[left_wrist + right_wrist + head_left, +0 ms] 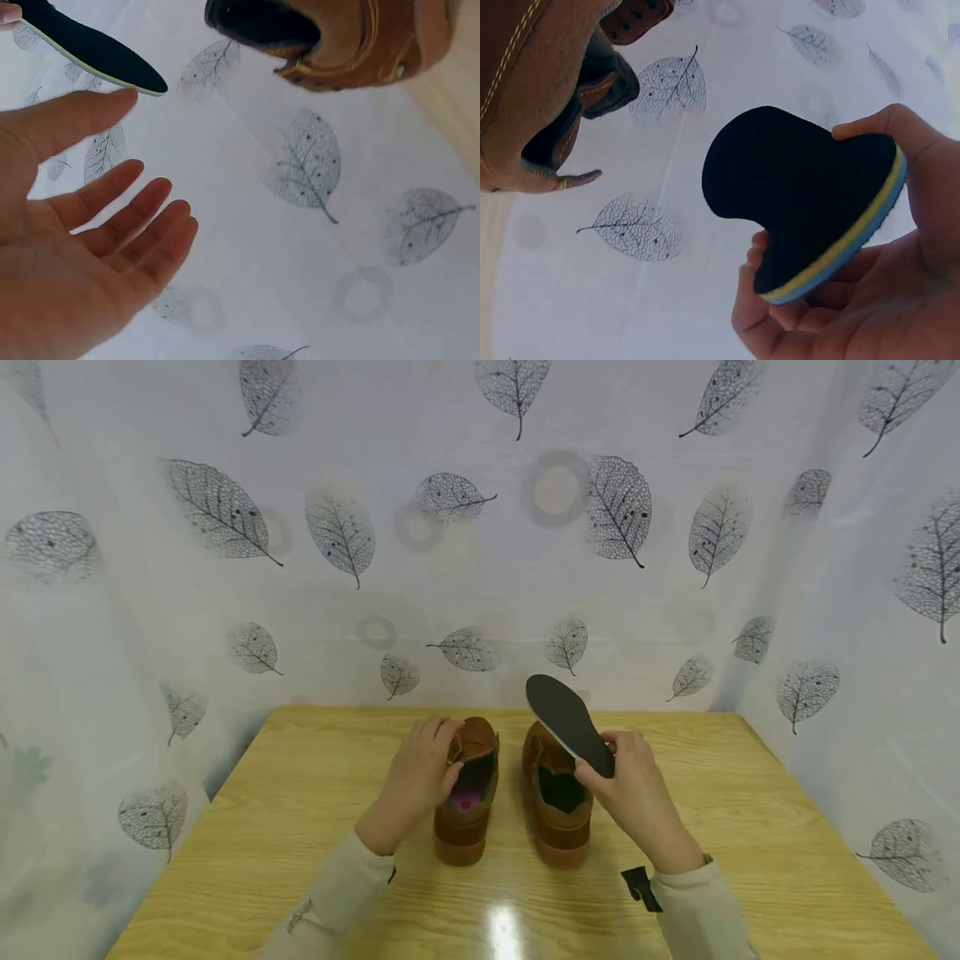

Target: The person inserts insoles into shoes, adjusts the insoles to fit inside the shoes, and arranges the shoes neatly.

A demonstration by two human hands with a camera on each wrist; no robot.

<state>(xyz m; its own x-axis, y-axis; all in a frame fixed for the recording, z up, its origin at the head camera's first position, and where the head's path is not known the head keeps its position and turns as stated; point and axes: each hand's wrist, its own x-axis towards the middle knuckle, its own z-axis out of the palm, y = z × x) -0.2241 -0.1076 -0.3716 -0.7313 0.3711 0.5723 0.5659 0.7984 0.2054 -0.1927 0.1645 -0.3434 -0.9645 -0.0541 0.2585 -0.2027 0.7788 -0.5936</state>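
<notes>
Right hand (637, 787) is pinching black insole (567, 718) by its near end, thumb and fingers on opposite edges. Insole is hovering above right shoe (562, 837), long axis slanting, free end pointing forward-left. Left hand (416, 777) is hanging loose by left shoe (461, 839).

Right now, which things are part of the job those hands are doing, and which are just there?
Part of the job:
black insole, held in the right hand
left brown shoe, with the left hand close by
right brown shoe, near the insole

Just there:
wooden table, under the shoes
leaf-print sheet, behind the table
</notes>
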